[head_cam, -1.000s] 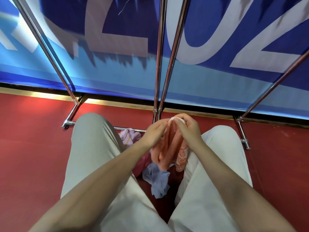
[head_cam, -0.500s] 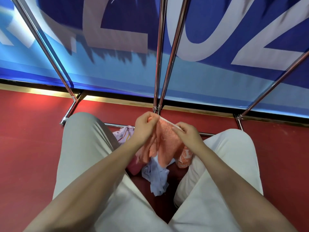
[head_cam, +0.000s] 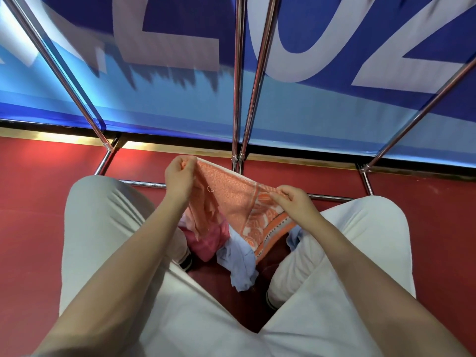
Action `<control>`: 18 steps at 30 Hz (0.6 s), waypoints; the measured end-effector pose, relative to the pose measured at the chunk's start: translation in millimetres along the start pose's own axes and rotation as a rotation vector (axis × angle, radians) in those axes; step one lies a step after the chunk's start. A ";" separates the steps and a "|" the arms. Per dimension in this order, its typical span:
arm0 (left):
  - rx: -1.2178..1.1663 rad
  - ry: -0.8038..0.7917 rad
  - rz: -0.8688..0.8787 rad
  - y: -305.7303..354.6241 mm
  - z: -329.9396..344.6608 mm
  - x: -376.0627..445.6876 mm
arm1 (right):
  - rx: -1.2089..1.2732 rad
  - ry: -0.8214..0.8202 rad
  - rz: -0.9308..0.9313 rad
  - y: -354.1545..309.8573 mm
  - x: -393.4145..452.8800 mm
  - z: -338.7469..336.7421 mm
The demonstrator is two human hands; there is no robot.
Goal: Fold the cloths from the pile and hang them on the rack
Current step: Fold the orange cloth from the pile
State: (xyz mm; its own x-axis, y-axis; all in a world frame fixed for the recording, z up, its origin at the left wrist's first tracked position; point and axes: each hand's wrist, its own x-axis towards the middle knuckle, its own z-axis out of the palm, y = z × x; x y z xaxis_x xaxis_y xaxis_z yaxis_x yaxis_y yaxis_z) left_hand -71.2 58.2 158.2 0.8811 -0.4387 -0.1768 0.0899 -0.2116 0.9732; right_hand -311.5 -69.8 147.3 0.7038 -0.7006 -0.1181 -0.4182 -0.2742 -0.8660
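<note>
Two hands pinch one orange cloth above two others.

The left hand is raised toward 11 o'clock, its fingers curled in a pinch. The right hand is held lower, toward 1 o'clock, likewise pinched, both forearms extended forward.

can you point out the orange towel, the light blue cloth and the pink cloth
orange towel [head_cam: 231,199]: head view, on the plain stretched part between the two hands
light blue cloth [head_cam: 240,264]: head view, on its crumpled middle, on the floor
pink cloth [head_cam: 210,240]: head view, on the fold showing under the towel
</note>
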 end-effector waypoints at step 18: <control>0.092 0.028 -0.034 -0.3 -10.1 -1.4 | 0.578 0.137 0.191 -15.5 0.6 -13.0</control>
State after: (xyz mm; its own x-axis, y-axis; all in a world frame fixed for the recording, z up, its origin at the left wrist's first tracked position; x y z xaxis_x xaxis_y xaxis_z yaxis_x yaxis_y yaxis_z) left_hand -67.8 67.6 159.6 0.8909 -0.4057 -0.2041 0.0781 -0.3060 0.9488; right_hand -312.1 -74.5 166.9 0.5510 -0.7908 -0.2664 -0.1243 0.2380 -0.9633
